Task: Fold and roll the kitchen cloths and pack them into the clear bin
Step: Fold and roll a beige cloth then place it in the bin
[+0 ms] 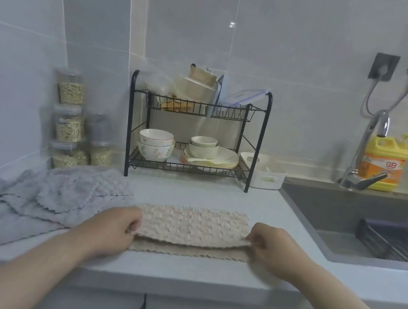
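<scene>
A beige kitchen cloth [192,227] lies on the white counter, folded over on itself, its lower layer showing along the near edge. My left hand [113,228] pinches the cloth's left end and my right hand [273,249] pinches its right end, holding the upper layer slightly raised. A heap of several grey cloths [54,190] lies rumpled at the left of the counter. No clear bin shows in this view.
A black two-tier dish rack [258,142] with bowls and plates stands behind the cloth. Stacked clear jars [67,116] stand at the back left. A white basket [265,173], a dark sink [351,207], a tap and a yellow detergent bottle [384,161] are at right.
</scene>
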Tool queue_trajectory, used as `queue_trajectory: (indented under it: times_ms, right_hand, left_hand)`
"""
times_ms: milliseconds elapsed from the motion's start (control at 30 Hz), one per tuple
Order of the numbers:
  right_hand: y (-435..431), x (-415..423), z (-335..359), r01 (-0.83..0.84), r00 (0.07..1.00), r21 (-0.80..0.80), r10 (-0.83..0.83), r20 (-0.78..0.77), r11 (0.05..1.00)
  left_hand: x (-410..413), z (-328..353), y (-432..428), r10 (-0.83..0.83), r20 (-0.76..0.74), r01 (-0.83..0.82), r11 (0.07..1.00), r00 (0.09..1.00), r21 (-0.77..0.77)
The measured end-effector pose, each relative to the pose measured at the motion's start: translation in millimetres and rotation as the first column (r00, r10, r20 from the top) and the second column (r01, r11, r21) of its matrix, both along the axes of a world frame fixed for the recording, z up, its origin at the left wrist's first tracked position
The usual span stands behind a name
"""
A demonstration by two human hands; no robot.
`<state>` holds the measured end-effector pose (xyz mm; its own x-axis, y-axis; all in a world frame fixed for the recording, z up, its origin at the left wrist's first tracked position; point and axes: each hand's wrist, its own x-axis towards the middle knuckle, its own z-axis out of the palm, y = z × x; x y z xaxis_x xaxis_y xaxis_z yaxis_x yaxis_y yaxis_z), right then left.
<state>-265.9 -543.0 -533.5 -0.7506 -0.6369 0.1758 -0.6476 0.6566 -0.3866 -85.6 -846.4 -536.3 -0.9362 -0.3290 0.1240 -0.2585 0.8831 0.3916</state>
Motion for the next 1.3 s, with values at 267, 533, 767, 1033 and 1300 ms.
queue_trajectory:
  times_ms: [267,533,767,1033,1300]
  right_hand:
    - [0.4,14.2,-4.5,-0.091,0.986,0.191,0.116,-0.121,0.977]
    - [-18.3,17.6,16.3,-0.106,0.978,0.125,0.126,-0.168,0.987]
    - [-55.8,2.1,-21.1,-0.123,0.988,0.364,0.149,-0.044,0.923]
    - [-57.4,-15.8,-24.2,-0.014,0.998,0.101,0.021,-0.065,0.995]
    - [-71.1,-20.6,-9.9,0.315,0.945,0.046,-0.318,0.073,0.948]
  left_hand:
    - [14.0,-7.7,7.1,-0.072,0.034,0.077,0.982,0.997,-0.170]
    - [4.7,4.9,14.9,-0.042,-0.177,-0.031,0.919,0.983,-0.393]
    - [-18.2,-21.1,0.9,-0.084,0.212,0.116,0.982,0.974,-0.147]
    - [-23.2,-27.1,-6.7,0.011,0.044,-0.015,0.996,0.999,0.089]
    - [-20.8,-26.8,-5.6,0.116,0.019,-0.117,0.990,0.993,0.074]
